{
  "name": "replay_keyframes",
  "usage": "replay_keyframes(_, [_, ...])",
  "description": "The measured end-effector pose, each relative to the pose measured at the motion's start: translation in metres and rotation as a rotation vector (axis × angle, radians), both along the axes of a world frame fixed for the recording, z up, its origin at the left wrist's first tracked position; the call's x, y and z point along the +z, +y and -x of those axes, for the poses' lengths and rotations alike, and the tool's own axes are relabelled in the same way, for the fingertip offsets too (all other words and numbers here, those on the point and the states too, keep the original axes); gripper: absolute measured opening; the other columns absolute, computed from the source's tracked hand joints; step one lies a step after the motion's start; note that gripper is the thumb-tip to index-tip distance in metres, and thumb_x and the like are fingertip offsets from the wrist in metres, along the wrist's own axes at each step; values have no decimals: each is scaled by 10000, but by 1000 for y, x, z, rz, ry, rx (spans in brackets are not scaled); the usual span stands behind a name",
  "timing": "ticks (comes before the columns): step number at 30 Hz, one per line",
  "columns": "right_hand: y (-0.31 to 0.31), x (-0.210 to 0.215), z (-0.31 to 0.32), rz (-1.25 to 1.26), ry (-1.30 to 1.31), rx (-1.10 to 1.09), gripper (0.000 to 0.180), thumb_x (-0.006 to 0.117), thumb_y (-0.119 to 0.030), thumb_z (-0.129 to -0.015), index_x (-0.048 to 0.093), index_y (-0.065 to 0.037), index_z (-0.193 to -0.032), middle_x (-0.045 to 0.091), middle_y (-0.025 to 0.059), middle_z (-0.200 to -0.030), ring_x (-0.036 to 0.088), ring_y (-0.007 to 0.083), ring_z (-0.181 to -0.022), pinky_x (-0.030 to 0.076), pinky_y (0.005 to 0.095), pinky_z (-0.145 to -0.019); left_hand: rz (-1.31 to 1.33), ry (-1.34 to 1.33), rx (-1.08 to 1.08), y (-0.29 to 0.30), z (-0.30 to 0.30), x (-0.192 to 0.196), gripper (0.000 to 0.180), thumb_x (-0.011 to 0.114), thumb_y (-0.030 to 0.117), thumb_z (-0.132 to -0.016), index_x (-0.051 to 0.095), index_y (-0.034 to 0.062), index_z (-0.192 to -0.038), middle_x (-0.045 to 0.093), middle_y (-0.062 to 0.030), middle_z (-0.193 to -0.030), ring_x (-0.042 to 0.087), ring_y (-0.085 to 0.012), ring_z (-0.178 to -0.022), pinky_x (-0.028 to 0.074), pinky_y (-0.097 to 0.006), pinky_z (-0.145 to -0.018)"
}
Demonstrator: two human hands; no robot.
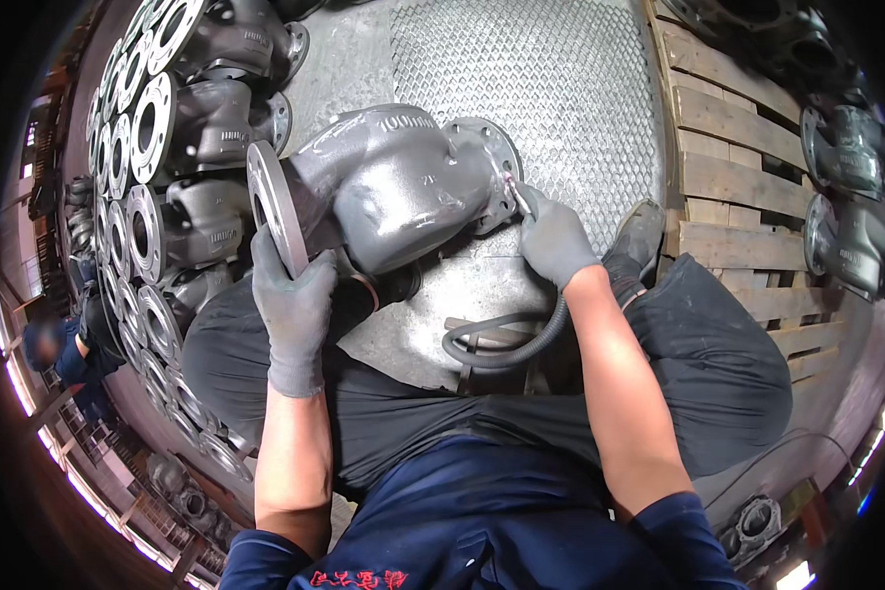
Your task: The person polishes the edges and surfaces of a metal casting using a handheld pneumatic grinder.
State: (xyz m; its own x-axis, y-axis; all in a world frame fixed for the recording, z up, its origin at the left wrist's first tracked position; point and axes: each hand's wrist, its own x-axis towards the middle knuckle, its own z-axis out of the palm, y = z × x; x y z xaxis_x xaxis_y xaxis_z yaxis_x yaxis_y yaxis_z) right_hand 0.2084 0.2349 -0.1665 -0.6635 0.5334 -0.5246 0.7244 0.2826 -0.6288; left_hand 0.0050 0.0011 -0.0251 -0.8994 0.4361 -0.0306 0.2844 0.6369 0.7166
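Observation:
A grey cast-metal valve body [393, 187] lies tilted in front of me, between my legs. My left hand [290, 305], in a grey glove, is closed round the lower edge of its near-left flange [273, 208]. On the other side, my gloved right hand [558, 236] grips a slim pen-like tool [524, 200]. The tool's tip meets the valve's right-hand flange [497, 147] near a bolt hole; a small reddish spot shows there. A dark ribbed hose [506, 356] loops below and rises toward my right hand; where it joins is hidden.
Rows of similar flanged valve bodies [211, 118] stand close on the left. A textured metal plate [531, 59] lies ahead. To the right is a wooden pallet [733, 182] with more castings [849, 241] beyond. Another person [74, 354] is at the far left.

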Motion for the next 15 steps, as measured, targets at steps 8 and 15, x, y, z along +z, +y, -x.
replay_keyframes(8, [-5, 11, -7, 56, -1, 1, 554, 524, -71, -972, 587, -145, -1518, 717, 300, -1186, 684, 489, -1098, 542, 526, -994, -1, 55, -7, 3, -1, 3, 506, 747, 32, -790, 590, -23, -1268, 665, -154, -1034, 638, -210, -934, 530, -356, -881])
replay_keyframes(15, [-13, 24, -10, 94, -78, -52, 535, 535, -85, -982, 584, -117, -1513, 699, 279, -1299, 667, 467, -1190, 524, 499, -1047, -58, -21, 1, 9, 6, 3, 478, 724, 39, -816, 600, -42, -1271, 669, -123, -1047, 628, -185, -941, 523, -333, -882])
